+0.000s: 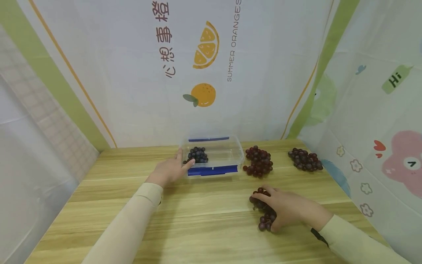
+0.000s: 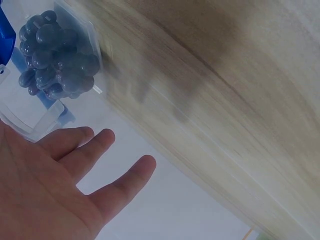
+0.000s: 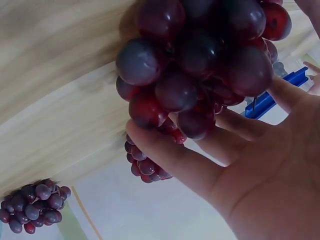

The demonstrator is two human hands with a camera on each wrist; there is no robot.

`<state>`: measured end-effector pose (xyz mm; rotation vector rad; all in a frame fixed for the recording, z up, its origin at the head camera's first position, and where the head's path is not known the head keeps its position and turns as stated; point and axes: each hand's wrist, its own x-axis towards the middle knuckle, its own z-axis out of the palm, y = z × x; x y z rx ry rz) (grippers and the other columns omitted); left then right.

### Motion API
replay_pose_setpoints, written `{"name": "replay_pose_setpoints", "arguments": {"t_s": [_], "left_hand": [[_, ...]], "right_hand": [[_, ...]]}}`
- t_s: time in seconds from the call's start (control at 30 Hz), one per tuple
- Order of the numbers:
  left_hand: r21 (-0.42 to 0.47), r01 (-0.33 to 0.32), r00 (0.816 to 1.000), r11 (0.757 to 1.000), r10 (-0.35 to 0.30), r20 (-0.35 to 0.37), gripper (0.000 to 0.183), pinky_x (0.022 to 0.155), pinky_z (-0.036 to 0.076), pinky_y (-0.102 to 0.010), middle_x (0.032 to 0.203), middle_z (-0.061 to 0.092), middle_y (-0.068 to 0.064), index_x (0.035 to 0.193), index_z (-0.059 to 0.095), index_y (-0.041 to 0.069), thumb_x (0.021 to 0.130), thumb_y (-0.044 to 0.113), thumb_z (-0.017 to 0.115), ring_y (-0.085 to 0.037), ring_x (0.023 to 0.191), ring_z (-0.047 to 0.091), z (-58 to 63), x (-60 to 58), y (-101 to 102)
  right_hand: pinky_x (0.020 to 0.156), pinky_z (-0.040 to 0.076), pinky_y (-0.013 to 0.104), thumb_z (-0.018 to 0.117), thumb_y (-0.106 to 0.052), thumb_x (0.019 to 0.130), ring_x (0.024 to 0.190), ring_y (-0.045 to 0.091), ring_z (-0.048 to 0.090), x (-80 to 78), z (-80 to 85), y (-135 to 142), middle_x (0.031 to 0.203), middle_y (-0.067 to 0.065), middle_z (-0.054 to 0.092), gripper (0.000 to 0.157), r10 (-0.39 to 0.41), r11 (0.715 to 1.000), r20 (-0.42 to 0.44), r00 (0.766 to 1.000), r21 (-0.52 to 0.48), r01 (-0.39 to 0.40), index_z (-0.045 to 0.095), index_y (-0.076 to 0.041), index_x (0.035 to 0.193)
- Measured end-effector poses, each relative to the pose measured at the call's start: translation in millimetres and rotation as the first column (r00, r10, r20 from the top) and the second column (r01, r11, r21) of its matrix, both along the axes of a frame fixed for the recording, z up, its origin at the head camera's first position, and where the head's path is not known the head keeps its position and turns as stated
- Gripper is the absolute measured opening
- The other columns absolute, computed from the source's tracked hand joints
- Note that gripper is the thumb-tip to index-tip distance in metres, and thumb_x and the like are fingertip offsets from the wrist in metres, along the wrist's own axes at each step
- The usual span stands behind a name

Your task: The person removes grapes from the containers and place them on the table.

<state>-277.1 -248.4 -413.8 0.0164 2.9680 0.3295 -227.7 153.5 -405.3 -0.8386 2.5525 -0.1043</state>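
Head view: steady blue-clipped container point(image 1: 213, 170) with spread left hand point(image 1: 169, 170), gently cradling grape bunch point(image 1: 269, 212) in curled right hand point(image 1: 293, 207).

“心想事橙”, “SUMMER ORANGES” on curtain point(image 1: 138, 95), “Hi” on printed bottle point(image 1: 396, 79)

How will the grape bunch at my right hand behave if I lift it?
The dark red grape bunch may droop or flex, being many clustered grapes rather than one solid piece. Its glossy surface could prove slippery against the right hand.
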Motion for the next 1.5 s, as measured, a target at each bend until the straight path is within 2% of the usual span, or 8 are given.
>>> {"name": "replay_pose_setpoints", "arguments": {"t_s": [0.17,0.33,0.5,0.73,1.0,1.17,1.33,1.5], "left_hand": [[-0.001,0.006,1.000,1.000,-0.006,0.000,0.114,0.050,0.048,-0.034,0.141,0.057,-0.017,0.158,-0.009,0.011,0.078,0.091,0.003,-0.036,0.109,0.067,1.7,0.7,0],[-0.009,0.017,1.000,1.000,-0.017,0.005,0.111,0.057,0.052,-0.037,0.143,0.054,-0.018,0.157,-0.013,0.012,0.079,0.089,0.000,-0.037,0.113,0.065,0.8,0.5,-1],[0.008,0.029,1.000,1.000,-0.029,-0.004,0.108,0.081,0.055,-0.051,0.150,0.046,-0.018,0.156,-0.016,0.013,0.080,0.088,-0.001,-0.039,0.122,0.059,-0.3,1.2,-2],[0.067,0.041,0.999,0.997,-0.040,-0.028,0.098,0.103,0.043,-0.061,0.162,0.021,-0.017,0.153,-0.024,0.021,0.083,0.085,0.000,-0.044,0.134,0.047,-2.8,2.5,2],[0.226,0.012,0.999,0.974,-0.002,-0.048,0.098,0.118,0.024,-0.059,0.166,0.010,-0.012,0.155,-0.020,0.023,0.084,0.085,0.005,-0.038,0.148,0.025,-9.6,8.2,1],[0.240,0.005,0.999,0.971,0.008,-0.050,0.101,0.117,0.024,-0.061,0.165,0.011,-0.014,0.157,-0.015,0.019,0.084,0.086,0.006,-0.040,0.148,0.025,-10.5,8.8,2],[0.237,0.003,0.999,0.972,0.009,-0.048,0.100,0.115,0.028,-0.061,0.165,0.014,-0.014,0.157,-0.015,0.018,0.086,0.084,0.006,-0.040,0.147,0.028,-11.3,8.8,3],[0.230,-0.001,0.998,0.973,0.015,-0.058,0.100,0.112,0.032,-0.062,0.164,0.017,-0.015,0.157,-0.014,0.017,0.086,0.084,0.005,-0.040,0.145,0.031,-12.9,8.6,2]], "right_hand": [[0.054,0.039,0.032,0.088,-0.029,0.065,0.094,0.019,0.051,-2.1,-1.5,1,0.162,0.009,0.020,0.104,0.008,1.000,-0.004,1.000,-0.001,-0.008,0.031,-0.045,0.150],[0.061,0.042,0.033,0.088,-0.032,0.066,0.110,0.022,0.053,-4.5,-2.6,-1,0.160,0.009,0.024,0.102,0.026,1.000,-0.014,1.000,0.008,-0.026,0.032,-0.042,0.151],[0.070,0.047,0.036,0.090,-0.041,0.065,0.122,0.027,0.052,-6.8,-3.1,-4,0.158,0.009,0.026,0.103,0.032,0.999,-0.019,0.999,0.030,-0.031,0.033,-0.039,0.151],[0.052,0.036,0.032,0.082,-0.026,0.070,0.110,0.027,0.054,-6.3,0.7,-3,0.160,0.013,0.023,0.094,0.015,1.000,-0.026,1.000,0.022,-0.014,0.035,-0.033,0.152],[0.075,0.049,0.037,0.082,-0.042,0.075,0.116,0.024,0.059,-14.0,4.5,-7,0.161,0.011,0.022,0.092,0.036,0.999,0.033,0.999,0.013,-0.037,0.033,-0.034,0.152],[0.087,0.052,0.042,0.081,-0.050,0.076,0.117,0.026,0.061,-24.8,24.7,-18,0.162,0.015,0.019,0.096,0.100,0.995,-0.010,0.995,0.008,-0.100,0.032,-0.024,0.154],[0.096,0.050,0.047,0.071,-0.057,0.083,0.135,0.034,0.048,-38.0,57.8,-31,0.161,0.015,0.022,0.089,0.157,0.987,-0.098,0.983,0.047,-0.153,0.031,-0.023,0.154],[0.101,0.047,0.049,0.068,-0.050,0.088,0.138,0.032,0.044,-53.4,87.6,-46,0.161,0.012,0.025,0.078,0.176,0.984,-0.135,0.975,0.059,-0.170,0.035,-0.024,0.153]]}}
